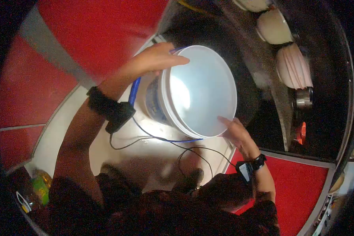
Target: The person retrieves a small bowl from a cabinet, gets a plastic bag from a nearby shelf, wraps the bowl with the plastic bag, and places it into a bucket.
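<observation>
A white plastic bucket [208, 90] is tilted so that its open mouth faces up toward me, and a bright patch of light lies on its inner wall. My left hand [159, 59] grips the rim at the upper left, thumb over the edge. On the lower right of the rim, my right hand [240, 135] holds on, with a fingertip inside the mouth. A blue handle grip [134, 91] hangs at the bucket's left side on its thin bail. Blue printing shows on the outer wall. The undersides of both hands are hidden.
Red cabinet panels [102, 35] stand at the left, another red panel [291, 188] at the lower right. Stacked bowls [274, 27], a pink ribbed bowl [293, 67] and a metal cup [303, 98] sit on the right. A thin dark cable [192, 149] runs between my wrists over the pale floor [118, 161].
</observation>
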